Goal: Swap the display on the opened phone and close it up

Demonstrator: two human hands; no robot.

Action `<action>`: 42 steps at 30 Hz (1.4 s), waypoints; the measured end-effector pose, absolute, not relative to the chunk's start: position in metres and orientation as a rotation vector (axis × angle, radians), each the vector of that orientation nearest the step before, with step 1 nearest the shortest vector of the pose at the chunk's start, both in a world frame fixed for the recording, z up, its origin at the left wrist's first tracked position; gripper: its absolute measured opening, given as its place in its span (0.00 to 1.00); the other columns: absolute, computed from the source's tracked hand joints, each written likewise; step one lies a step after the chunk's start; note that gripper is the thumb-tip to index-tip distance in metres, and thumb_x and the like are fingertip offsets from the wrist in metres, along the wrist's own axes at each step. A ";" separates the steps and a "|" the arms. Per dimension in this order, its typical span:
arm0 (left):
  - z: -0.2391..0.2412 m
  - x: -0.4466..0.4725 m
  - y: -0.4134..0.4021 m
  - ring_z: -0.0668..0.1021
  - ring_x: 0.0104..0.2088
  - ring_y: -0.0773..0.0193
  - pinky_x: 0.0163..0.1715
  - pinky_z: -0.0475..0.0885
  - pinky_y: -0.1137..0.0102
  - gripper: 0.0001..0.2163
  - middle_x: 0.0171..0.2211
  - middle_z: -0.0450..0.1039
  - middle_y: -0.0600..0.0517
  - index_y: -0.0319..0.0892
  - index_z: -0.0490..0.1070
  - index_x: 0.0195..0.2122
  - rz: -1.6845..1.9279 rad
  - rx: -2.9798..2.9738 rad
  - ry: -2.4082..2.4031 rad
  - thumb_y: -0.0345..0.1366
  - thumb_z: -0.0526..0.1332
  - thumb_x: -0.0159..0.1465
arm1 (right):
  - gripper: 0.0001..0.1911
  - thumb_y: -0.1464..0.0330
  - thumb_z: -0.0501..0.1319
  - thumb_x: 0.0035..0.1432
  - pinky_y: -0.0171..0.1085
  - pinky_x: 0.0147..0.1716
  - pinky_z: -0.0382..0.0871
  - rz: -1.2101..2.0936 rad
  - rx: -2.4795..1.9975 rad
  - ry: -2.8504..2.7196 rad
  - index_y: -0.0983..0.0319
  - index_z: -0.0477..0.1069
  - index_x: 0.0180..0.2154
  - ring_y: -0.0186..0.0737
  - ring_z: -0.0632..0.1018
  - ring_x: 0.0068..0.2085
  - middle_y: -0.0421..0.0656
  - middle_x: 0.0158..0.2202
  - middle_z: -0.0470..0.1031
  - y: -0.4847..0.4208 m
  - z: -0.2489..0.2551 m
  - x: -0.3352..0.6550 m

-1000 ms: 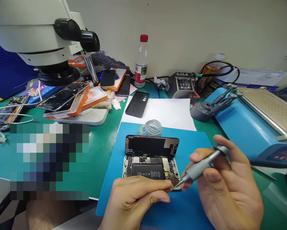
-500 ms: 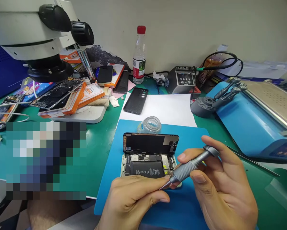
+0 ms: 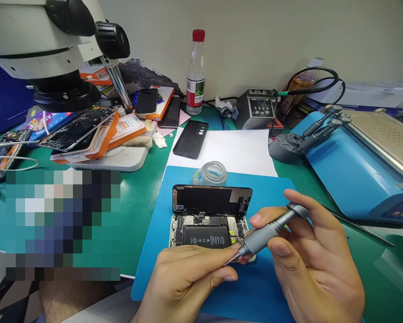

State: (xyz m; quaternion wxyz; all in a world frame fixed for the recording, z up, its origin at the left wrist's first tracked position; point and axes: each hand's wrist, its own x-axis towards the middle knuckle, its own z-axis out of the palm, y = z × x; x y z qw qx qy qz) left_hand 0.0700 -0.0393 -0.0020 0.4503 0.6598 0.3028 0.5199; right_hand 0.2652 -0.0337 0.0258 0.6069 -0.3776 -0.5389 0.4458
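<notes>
A grey precision screwdriver [image 3: 262, 237] slants down to the left, its knurled handle held by the fingers of my right hand [image 3: 322, 260]. One finger of that hand rests at the cap end. My left hand [image 3: 188, 278] is closed, with thumb and forefinger pinched about the screwdriver's thin tip. Anything small at the tip is hidden. Just beyond my hands lies an opened phone [image 3: 206, 235], its battery and inner boards exposed and its lower part covered by my left hand. The phone's screen [image 3: 208, 202] stands raised at the far edge, near a glass jar [image 3: 213, 174].
Under the phone is a blue mat [image 3: 154, 251]. A microscope [image 3: 67, 85] overhangs phone parts and boxes at left. Behind stand a water bottle [image 3: 195, 80] and a black control unit [image 3: 255, 110]. On the right are a screwdriver stand [image 3: 285, 148], a blue machine [image 3: 343, 175] and tweezers [image 3: 359, 224].
The camera view has shifted slightly. Both hands and the screwdriver keep nearly the same pose, and the phone has not moved.
</notes>
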 end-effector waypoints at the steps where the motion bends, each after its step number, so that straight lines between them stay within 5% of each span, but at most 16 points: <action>1: -0.002 0.070 -0.040 0.89 0.49 0.66 0.52 0.78 0.84 0.19 0.52 0.87 0.53 0.46 0.82 0.64 1.278 1.636 0.740 0.25 0.70 0.73 | 0.19 0.66 0.63 0.85 0.31 0.38 0.87 1.043 -0.863 -1.235 0.45 0.70 0.70 0.38 0.83 0.38 0.44 0.49 0.78 -0.033 0.027 0.265; 12: 0.008 0.069 -0.036 0.89 0.50 0.64 0.53 0.77 0.83 0.11 0.50 0.87 0.49 0.36 0.86 0.51 1.260 1.663 0.712 0.20 0.69 0.71 | 0.18 0.66 0.62 0.85 0.33 0.35 0.87 1.100 -0.840 -1.227 0.47 0.71 0.69 0.39 0.83 0.36 0.45 0.49 0.78 -0.032 0.028 0.264; 23: 0.010 0.070 -0.034 0.89 0.50 0.65 0.54 0.77 0.83 0.22 0.52 0.87 0.49 0.40 0.81 0.63 1.298 1.691 0.656 0.20 0.70 0.69 | 0.18 0.65 0.64 0.84 0.36 0.31 0.86 1.108 -0.904 -1.171 0.48 0.72 0.69 0.42 0.83 0.34 0.47 0.47 0.77 -0.030 0.025 0.267; 34: 0.011 0.070 -0.035 0.89 0.51 0.62 0.56 0.77 0.83 0.14 0.53 0.86 0.41 0.30 0.84 0.54 1.296 1.667 0.632 0.16 0.68 0.69 | 0.18 0.65 0.65 0.83 0.35 0.29 0.85 1.150 -0.912 -1.158 0.48 0.73 0.68 0.41 0.82 0.32 0.46 0.48 0.76 -0.029 0.027 0.267; 42: 0.010 0.069 -0.034 0.89 0.51 0.64 0.56 0.76 0.83 0.15 0.53 0.86 0.45 0.34 0.83 0.57 1.280 1.705 0.640 0.19 0.68 0.71 | 0.18 0.65 0.65 0.83 0.36 0.29 0.86 1.174 -0.901 -1.147 0.48 0.73 0.68 0.40 0.82 0.32 0.46 0.48 0.76 -0.027 0.027 0.269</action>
